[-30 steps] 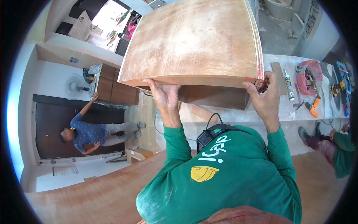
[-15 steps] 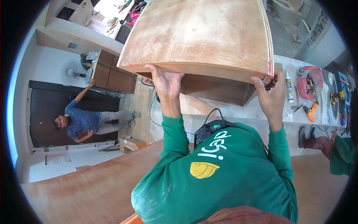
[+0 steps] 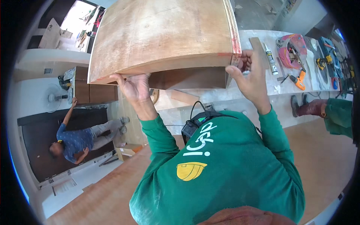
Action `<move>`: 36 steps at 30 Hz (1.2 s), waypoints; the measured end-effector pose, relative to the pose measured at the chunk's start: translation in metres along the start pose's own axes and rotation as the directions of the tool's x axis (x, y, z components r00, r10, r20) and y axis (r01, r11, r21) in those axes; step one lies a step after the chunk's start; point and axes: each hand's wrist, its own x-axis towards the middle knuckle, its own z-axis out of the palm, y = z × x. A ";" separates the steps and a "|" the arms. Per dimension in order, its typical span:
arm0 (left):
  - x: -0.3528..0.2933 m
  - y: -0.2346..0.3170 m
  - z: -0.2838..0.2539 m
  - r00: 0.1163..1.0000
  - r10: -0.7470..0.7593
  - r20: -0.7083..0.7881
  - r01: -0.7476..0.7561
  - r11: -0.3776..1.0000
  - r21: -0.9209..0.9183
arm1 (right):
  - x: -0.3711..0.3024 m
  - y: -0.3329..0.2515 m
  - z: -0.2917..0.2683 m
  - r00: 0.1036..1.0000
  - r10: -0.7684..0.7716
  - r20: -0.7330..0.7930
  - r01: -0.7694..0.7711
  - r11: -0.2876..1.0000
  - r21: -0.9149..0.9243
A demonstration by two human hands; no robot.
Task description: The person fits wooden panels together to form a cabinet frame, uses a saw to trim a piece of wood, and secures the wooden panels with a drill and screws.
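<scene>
A large plywood box [image 3: 161,33], like a cabinet carcass, stands in front of me with its open side toward me and a dark inside showing below the top panel. My left hand [image 3: 137,90] is closed on the top panel's front edge near its left end, palm up, thumb on the edge's front. At the right front corner, where red marks run along the side edge, my right hand [image 3: 253,77] is closed round the box. Its curled fingers lie against the outer side and its thumb is by the front edge; the exact contact is partly hidden.
Right of the box, the white work surface [image 3: 285,90] bears a flat wood strip [image 3: 258,50], a sealant tube [image 3: 270,60], a pink bag of tools [image 3: 290,48] and an orange drill [image 3: 300,80]. One person [image 3: 80,138] stands at the left, another's leg [image 3: 311,108] shows at right.
The box and both hands now appear farther left in the view, with the tools shifted left too. Both hands stay at the box's edges. The person at the left has turned their head.
</scene>
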 end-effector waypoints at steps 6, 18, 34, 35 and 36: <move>0.000 0.007 0.003 1.000 0.021 0.014 -0.020 1.000 -0.006 | -0.046 0.052 -0.025 0.987 0.154 0.039 -0.151 0.986 -0.068; -0.005 -0.002 0.004 0.998 0.030 -0.050 -0.031 0.999 -0.020 | -0.128 0.124 -0.061 0.847 0.520 -0.109 -0.531 0.818 -0.223; 0.014 -0.120 -0.117 0.959 -0.253 -0.131 0.260 0.965 0.040 | -0.208 0.157 -0.046 0.681 0.670 -0.296 -0.728 0.665 -0.167; 0.017 -0.133 -0.133 0.946 -0.310 -0.090 0.311 0.950 -0.004 | -0.216 0.156 -0.045 0.665 0.679 -0.312 -0.741 0.653 -0.159; 0.020 -0.148 -0.149 0.926 -0.356 -0.121 0.357 0.934 -0.017 | -0.222 0.153 -0.045 0.633 0.707 -0.315 -0.767 0.628 -0.133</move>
